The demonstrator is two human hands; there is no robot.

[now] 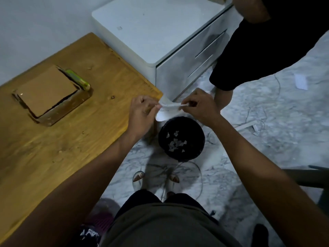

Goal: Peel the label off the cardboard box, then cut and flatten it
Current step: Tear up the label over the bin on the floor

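A brown cardboard box (48, 94) lies on the wooden table (85, 139) at the left, its top flaps closed. Behind the box rests a green-handled cutter (78, 79). Off the table's right corner, my left hand (142, 113) and my right hand (199, 106) both pinch a white paper label (168, 108), stretched between them. They hold it above a black bin (181, 138) on the floor, which contains several white paper scraps.
A white drawer cabinet (160, 32) stands beyond the table. Another person in black shorts (267, 45) stands at the upper right. Thin cables and paper bits (300, 82) lie on the marble floor. My feet are below the bin.
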